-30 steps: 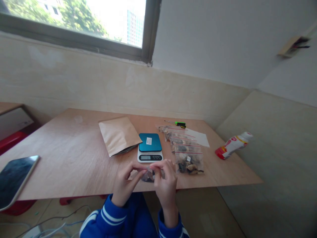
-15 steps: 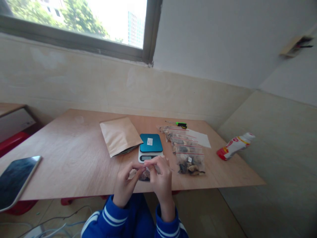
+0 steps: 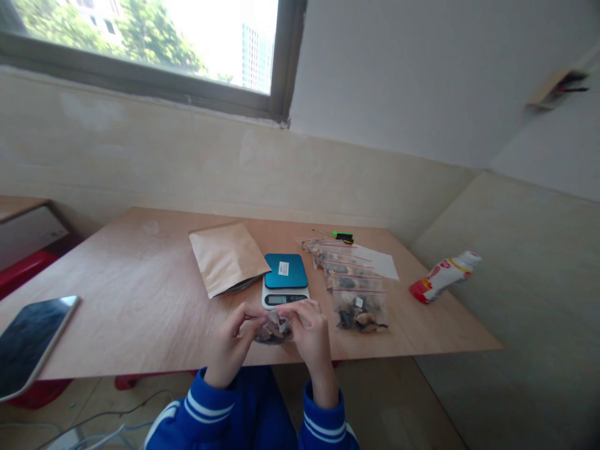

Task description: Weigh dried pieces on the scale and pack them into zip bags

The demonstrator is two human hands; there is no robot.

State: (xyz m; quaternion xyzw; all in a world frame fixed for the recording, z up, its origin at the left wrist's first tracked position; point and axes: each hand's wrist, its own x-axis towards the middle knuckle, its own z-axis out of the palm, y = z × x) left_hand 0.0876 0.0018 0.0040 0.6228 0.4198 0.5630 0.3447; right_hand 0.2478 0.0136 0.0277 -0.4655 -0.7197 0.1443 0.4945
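Note:
My left hand (image 3: pixel 233 344) and my right hand (image 3: pixel 307 334) pinch the top edge of a small clear zip bag (image 3: pixel 273 331) with dark and tan pieces inside, just over the table's front edge. Right behind the bag stands a small digital scale (image 3: pixel 285 279) with a teal platform. To its right lies a row of several filled zip bags (image 3: pixel 350 284) with red seal lines. A brown paper pouch (image 3: pixel 225 256) lies left of the scale.
The wooden table (image 3: pixel 140 294) stands in a wall corner. A phone (image 3: pixel 29 340) lies at its left front edge. White paper (image 3: pixel 382 262) and a green-handled tool (image 3: pixel 341 236) lie at the back; a red-and-white bottle (image 3: pixel 443 275) lies at the right edge.
Both hands have kept their pinch on the small bag, working along its top edge; the right hand shifted left, then back, and the bag now hangs lower between them.

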